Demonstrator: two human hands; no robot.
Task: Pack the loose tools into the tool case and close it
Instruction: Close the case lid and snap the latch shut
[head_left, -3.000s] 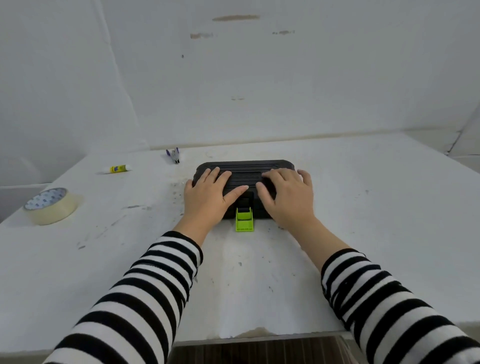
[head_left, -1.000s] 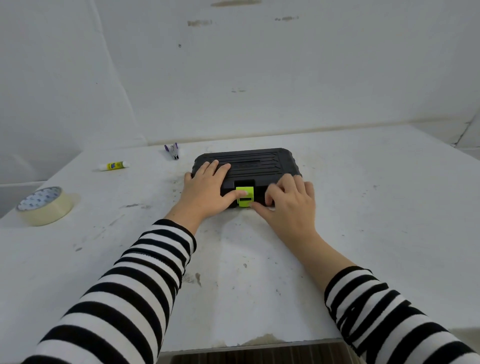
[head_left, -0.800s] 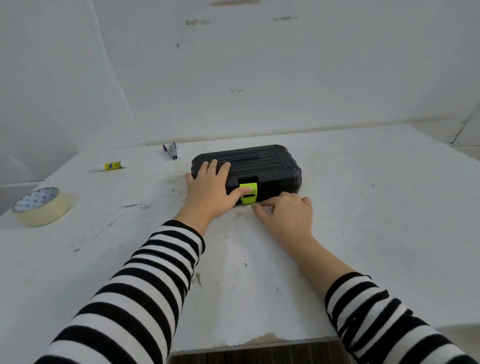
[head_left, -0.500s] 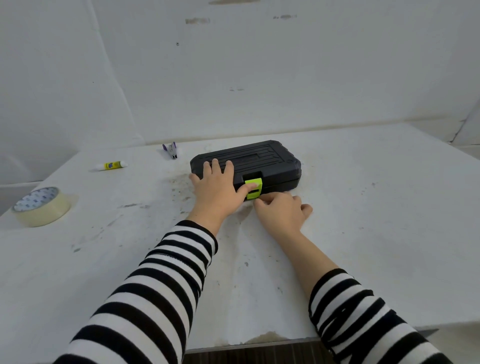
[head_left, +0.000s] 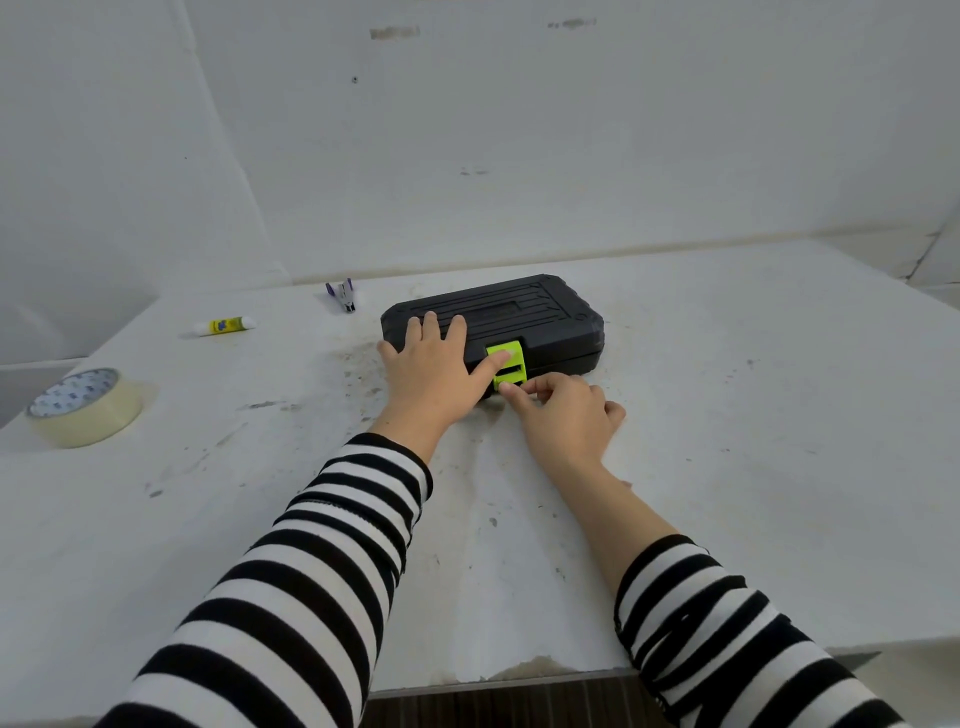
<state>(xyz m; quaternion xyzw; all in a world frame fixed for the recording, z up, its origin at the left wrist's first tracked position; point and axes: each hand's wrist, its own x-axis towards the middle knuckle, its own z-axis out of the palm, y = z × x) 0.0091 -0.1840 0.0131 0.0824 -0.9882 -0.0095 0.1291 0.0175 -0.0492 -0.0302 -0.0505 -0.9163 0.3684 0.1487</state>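
Green latch (head_left: 506, 366) pinched at lower edge by right hand (head_left: 563, 415), thumb and curled index on it. Left hand (head_left: 431, 371) flat on lid of black tool case (head_left: 545, 325), fingers straight, thumb pressing latch top. We read case as closed, lying flat on white table (head_left: 727, 441). Off to left: tape roll (head_left: 83, 408), glue stick (head_left: 224, 326), small stapler (head_left: 343, 295), all apart from case.
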